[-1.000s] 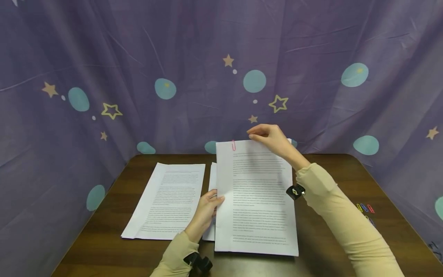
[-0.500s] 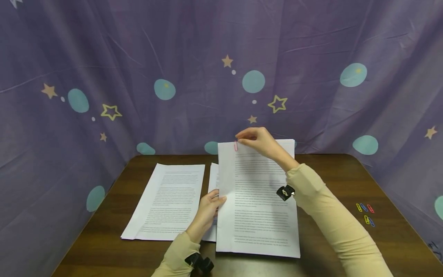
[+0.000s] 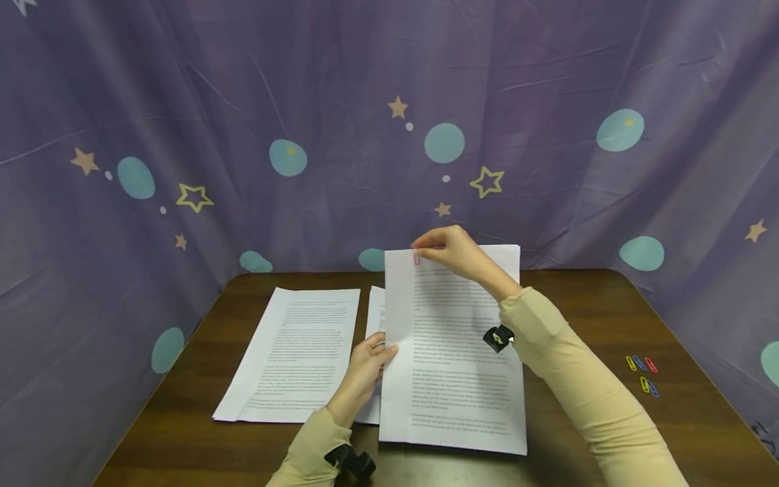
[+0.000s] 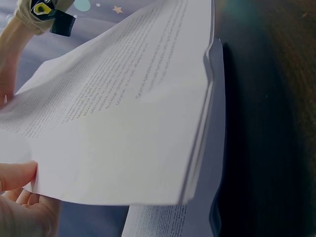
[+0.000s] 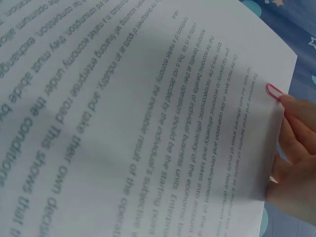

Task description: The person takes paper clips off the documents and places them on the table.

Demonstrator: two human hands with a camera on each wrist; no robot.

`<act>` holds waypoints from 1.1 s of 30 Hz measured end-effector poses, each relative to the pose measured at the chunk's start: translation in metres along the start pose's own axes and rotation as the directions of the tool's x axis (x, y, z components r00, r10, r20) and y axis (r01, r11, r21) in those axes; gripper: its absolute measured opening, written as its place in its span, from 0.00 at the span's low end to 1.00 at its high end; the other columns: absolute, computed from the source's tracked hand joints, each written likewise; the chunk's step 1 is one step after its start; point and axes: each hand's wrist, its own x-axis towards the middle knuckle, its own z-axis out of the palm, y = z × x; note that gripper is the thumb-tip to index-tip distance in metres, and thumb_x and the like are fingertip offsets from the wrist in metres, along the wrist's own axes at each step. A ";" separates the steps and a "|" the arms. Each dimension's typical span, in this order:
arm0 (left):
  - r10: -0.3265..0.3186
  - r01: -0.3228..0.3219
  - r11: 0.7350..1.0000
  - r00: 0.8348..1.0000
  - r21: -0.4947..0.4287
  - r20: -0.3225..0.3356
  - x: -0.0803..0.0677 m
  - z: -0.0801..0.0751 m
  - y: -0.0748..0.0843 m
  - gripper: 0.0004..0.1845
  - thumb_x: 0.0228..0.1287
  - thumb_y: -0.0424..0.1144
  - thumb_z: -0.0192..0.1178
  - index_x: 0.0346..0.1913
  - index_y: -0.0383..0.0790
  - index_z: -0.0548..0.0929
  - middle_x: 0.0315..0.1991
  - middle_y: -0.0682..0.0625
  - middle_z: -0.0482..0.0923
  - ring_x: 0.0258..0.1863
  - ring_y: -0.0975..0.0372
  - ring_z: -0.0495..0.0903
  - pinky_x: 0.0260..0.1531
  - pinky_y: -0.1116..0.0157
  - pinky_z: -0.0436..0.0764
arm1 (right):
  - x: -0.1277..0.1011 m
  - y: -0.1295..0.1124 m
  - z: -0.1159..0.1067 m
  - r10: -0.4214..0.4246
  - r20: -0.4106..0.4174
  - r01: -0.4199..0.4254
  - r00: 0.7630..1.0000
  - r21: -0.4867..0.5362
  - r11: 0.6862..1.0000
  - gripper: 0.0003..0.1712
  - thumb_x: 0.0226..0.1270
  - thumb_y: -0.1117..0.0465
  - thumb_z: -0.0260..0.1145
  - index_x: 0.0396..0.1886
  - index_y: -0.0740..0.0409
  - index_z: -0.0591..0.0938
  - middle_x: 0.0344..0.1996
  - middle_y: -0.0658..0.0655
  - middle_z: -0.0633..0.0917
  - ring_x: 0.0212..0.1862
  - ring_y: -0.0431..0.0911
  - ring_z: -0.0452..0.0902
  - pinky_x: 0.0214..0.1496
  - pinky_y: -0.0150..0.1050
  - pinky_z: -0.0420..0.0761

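A stack of printed paper (image 3: 456, 379) is held tilted up above the table. My left hand (image 3: 362, 372) grips it by its left edge, thumb in front and the other fingers behind. At the top edge, toward the left corner, sits a pink paper clip (image 3: 416, 260). My right hand (image 3: 453, 251) pinches this clip between thumb and forefinger. In the right wrist view, the rounded end of the clip shows on the front page, and the fingertips cover the rest.
Another printed stack (image 3: 298, 358) lies at the left of the brown table (image 3: 578, 419). A further stack (image 3: 370, 412) is mostly hidden behind the held one. Several loose clips, among them a red paper clip (image 3: 651, 365), lie at the right. A patterned curtain (image 3: 341, 81) hangs behind.
My right hand has moved left along the top edge to the pink paper clip and taken hold of it. The held stack has shifted slightly to the right.
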 end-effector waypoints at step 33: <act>-0.014 0.014 1.000 1.000 0.017 -0.013 0.001 -0.001 0.000 0.13 0.58 0.27 0.53 0.46 0.24 0.70 0.34 0.43 0.81 0.23 0.64 0.79 0.21 0.70 0.77 | -0.005 -0.012 -0.004 0.036 -0.078 -0.020 0.996 0.192 0.981 0.11 0.61 0.64 0.59 0.35 0.69 0.80 0.31 0.62 0.83 0.37 0.50 0.79 0.42 0.39 0.74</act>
